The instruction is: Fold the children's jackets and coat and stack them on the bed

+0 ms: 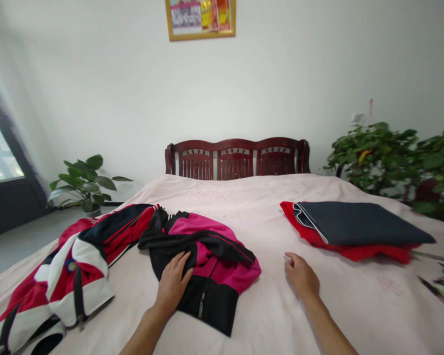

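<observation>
My left hand [173, 281] lies on a black and pink zip jacket [210, 256], its fingers stretched out over the black cloth. The jacket is loosely bunched up, with its zip pull [202, 304] showing near the lower edge. To the right of it, my right hand [301, 276] hovers over or rests on the pink bed sheet [266, 315], fingers curled in. A small pale spot shows at those fingertips; I cannot make out whether it is a held thing. Beyond that hand is folded dark blue cloth [362, 222] with white piping, on top of red cloth [355, 252].
Red, white and navy clothing [85, 261] with dark straps lies at the left. Scissors-like tools [442, 283] lie on the sheet at the right edge. A dark wooden headboard [235, 157] stands at the back, with potted plants [83, 180] and leafy greenery [385, 158] on either side.
</observation>
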